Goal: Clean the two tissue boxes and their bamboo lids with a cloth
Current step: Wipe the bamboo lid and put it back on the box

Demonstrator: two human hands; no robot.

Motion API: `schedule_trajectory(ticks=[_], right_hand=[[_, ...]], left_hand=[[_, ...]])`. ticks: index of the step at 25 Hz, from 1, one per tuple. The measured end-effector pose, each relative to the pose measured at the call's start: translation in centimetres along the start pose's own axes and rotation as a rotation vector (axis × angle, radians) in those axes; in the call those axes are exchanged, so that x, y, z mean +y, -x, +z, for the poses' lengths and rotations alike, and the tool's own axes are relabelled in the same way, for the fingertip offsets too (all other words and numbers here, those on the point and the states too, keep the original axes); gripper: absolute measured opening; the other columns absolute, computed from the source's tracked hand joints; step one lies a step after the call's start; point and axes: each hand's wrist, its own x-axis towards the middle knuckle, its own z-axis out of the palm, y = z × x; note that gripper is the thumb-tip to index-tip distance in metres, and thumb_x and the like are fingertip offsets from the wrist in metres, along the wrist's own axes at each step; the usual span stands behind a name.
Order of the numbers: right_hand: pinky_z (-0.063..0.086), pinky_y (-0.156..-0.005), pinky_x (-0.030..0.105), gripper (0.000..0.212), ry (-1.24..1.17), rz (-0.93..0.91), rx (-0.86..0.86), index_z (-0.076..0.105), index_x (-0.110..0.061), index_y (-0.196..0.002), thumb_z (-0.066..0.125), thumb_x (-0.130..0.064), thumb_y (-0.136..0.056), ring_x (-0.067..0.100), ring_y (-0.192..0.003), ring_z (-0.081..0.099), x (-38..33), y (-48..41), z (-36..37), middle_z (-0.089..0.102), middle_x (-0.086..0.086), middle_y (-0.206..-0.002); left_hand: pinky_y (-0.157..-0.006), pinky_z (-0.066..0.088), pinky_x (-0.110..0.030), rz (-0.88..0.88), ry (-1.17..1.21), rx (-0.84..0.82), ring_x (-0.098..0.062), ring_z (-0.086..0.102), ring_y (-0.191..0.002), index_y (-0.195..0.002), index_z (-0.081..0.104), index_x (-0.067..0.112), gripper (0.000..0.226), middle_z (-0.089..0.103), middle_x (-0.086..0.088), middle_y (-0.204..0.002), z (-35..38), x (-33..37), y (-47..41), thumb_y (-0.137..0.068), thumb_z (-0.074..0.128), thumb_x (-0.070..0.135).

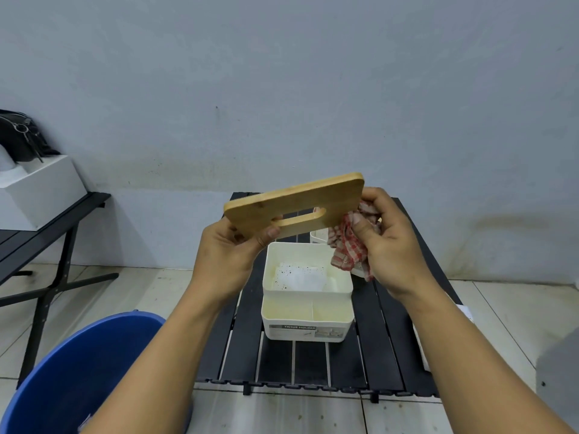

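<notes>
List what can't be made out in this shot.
Head view only:
- Second box: mostly hidden behind the lid and cloth.
- Lid's far face: turned away from the camera.
- Bucket: cut off by the bottom edge, partly behind the left arm.
- White object at far right: covered by the right forearm.
- Label on the near box: small print too tiny to read.

Left hand (232, 249) holds bamboo lid (300, 198); right hand (388, 239) grips cloth (347, 245)

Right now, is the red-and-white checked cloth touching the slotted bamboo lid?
Touching. The head view shows the red-and-white checked cloth, bunched in the right hand, pressed against the right edge of the slotted bamboo lid.
</notes>
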Motion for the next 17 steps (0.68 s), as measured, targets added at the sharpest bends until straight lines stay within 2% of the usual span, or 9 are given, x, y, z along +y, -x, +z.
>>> schedule_trajectory(ticks=[1, 3, 6, 8, 10, 11, 13, 15, 17], right_hand=[[0.058, -0.084, 0.023, 0.037, -0.019, -0.009, 0.056, 0.057, -0.025, -0.126, 0.047, 0.003, -0.104, 0.001, -0.105, 0.068, 0.2, -0.1, 0.2, 0.069, -0.024, -0.113], [0.056, -0.095, 0.03, 0.035, -0.094, 0.005, 0.193, 0.057, -0.022, -0.134, 0.053, -0.006, -0.104, 0.011, -0.119, 0.064, 0.5, -0.5, 0.0, 0.066, -0.01, -0.127], [0.053, -0.098, 0.03, 0.034, -0.11, -0.007, 0.256, 0.061, -0.014, -0.131, 0.052, -0.02, -0.099, 0.015, -0.12, 0.064, 0.5, -0.7, 0.1, 0.067, 0.003, -0.126], [0.05, -0.1, 0.025, 0.036, 0.112, -0.103, 0.274, 0.061, -0.016, -0.132, 0.049, -0.022, -0.099, 0.005, -0.117, 0.061, -0.1, -0.4, 0.4, 0.063, 0.0, -0.126], [0.047, -0.094, 0.015, 0.038, 0.432, -0.254, 0.299, 0.061, -0.016, -0.134, 0.048, -0.017, -0.099, -0.001, -0.109, 0.057, -0.5, -0.2, 0.7, 0.054, -0.001, -0.124], [0.048, -0.092, 0.017, 0.039, 0.564, -0.317, 0.295, 0.061, -0.015, -0.135, 0.048, -0.015, -0.098, 0.004, -0.107, 0.056, -0.6, -0.1, 1.1, 0.051, 0.0, -0.123], [0.054, -0.091, 0.035, 0.039, 0.696, -0.385, 0.243, 0.063, -0.012, -0.133, 0.049, -0.015, -0.097, 0.021, -0.11, 0.059, -1.0, 0.4, 2.7, 0.052, 0.006, -0.123], [0.054, -0.09, 0.047, 0.04, 0.717, -0.454, 0.17, 0.063, -0.008, -0.132, 0.048, -0.013, -0.096, 0.033, -0.112, 0.059, -1.7, 1.6, 5.5, 0.055, 0.013, -0.123], [0.052, -0.092, 0.047, 0.042, 0.735, -0.525, 0.126, 0.064, -0.006, -0.133, 0.05, -0.012, -0.094, 0.036, -0.116, 0.058, -2.6, 2.8, 8.2, 0.058, 0.016, -0.126]], left_hand=[[-0.087, 0.053, -0.015, 0.028, -0.043, 0.003, -0.008, 0.074, -0.101, -0.108, 0.079, 0.017, 0.031, 0.081, 0.009, -0.102, -0.1, 0.0, 0.1, -0.078, 0.079, 0.027], [-0.083, 0.052, -0.012, 0.078, -0.135, 0.039, -0.004, 0.074, -0.096, -0.104, 0.079, 0.025, 0.021, 0.08, 0.015, -0.096, -0.1, 0.0, 0.3, -0.083, 0.079, 0.022], [-0.075, 0.047, -0.007, 0.198, -0.271, 0.061, 0.002, 0.069, -0.083, -0.098, 0.076, 0.035, 0.026, 0.075, 0.025, -0.085, 0.1, 0.0, 0.5, -0.089, 0.078, 0.01], [-0.073, 0.045, -0.005, 0.283, -0.36, 0.076, 0.004, 0.065, -0.077, -0.1, 0.078, 0.026, 0.023, 0.072, 0.024, -0.079, 0.0, -0.2, 0.3, -0.089, 0.078, 0.006], [-0.073, 0.045, -0.004, 0.357, -0.455, 0.085, 0.002, 0.066, -0.079, -0.104, 0.08, 0.019, 0.022, 0.074, 0.019, -0.086, -0.1, -0.3, 0.2, -0.088, 0.079, 0.004], [-0.073, 0.046, -0.005, 0.386, -0.501, 0.085, -0.002, 0.068, -0.081, -0.104, 0.08, 0.02, 0.022, 0.076, 0.016, -0.089, -0.1, -0.3, 0.1, -0.088, 0.079, 0.005], [-0.07, 0.047, -0.008, 0.426, -0.581, 0.09, -0.007, 0.067, -0.079, -0.103, 0.08, 0.024, 0.02, 0.075, 0.019, -0.09, 0.2, -0.6, 0.3, -0.089, 0.079, 0.009], [-0.063, 0.047, -0.014, 0.434, -0.642, 0.108, -0.01, 0.058, -0.067, -0.089, 0.075, 0.03, 0.014, 0.067, 0.024, -0.075, 0.4, -1.2, 0.4, -0.09, 0.076, 0.015], [-0.052, 0.044, -0.028, 0.42, -0.662, 0.147, -0.016, 0.041, -0.056, -0.067, 0.055, 0.031, 0.028, 0.05, 0.012, -0.058, 0.5, -1.6, 0.4, -0.085, 0.067, 0.012]])
